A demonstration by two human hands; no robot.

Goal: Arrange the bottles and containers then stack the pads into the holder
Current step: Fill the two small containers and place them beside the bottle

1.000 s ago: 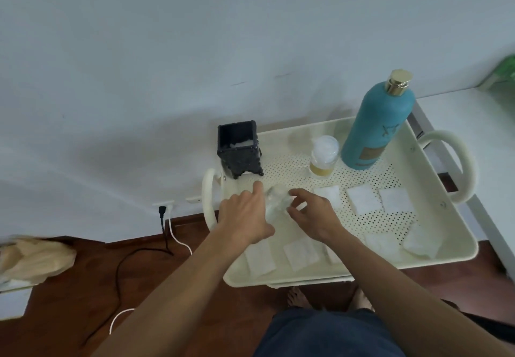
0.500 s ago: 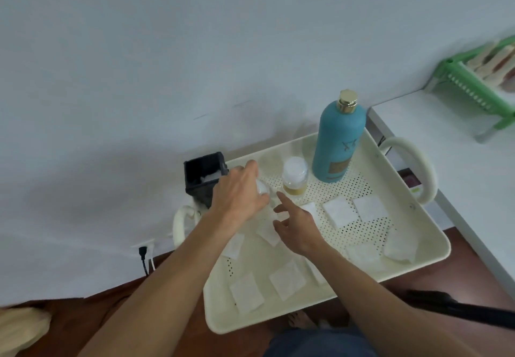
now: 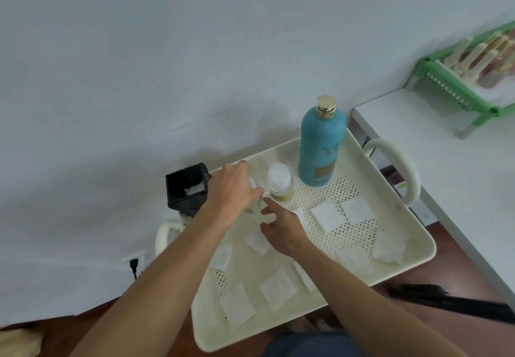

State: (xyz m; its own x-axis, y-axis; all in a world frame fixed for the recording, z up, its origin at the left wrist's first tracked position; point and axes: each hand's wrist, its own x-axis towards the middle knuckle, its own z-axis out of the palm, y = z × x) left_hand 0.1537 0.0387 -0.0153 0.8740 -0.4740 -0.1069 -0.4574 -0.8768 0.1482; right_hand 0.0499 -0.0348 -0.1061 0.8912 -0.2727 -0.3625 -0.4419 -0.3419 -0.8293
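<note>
White perforated tray point(image 3: 418, 248) is sitting before a pale wall, roughly nine square pads point(image 3: 278, 289) lying loose on it, so stacking is barely started. Right hand point(image 3: 281, 229) is hovering, fingers spread, empty. Left hand point(image 3: 232, 189) is closing on something small and pale, unclear what. Behind: one jar point(image 3: 281, 182), one teal bottle point(image 3: 320, 147), and one black holder point(image 3: 187, 189) showing one pad inside.

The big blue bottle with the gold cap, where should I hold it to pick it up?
Wrap a hand around the middle of the blue bottle, on its straight round body, not the narrow gold cap. Come from the front right, over the flat pads: the small jar stands close on its left and the tray wall is behind it. It stands upright, so lift straight up.
</note>
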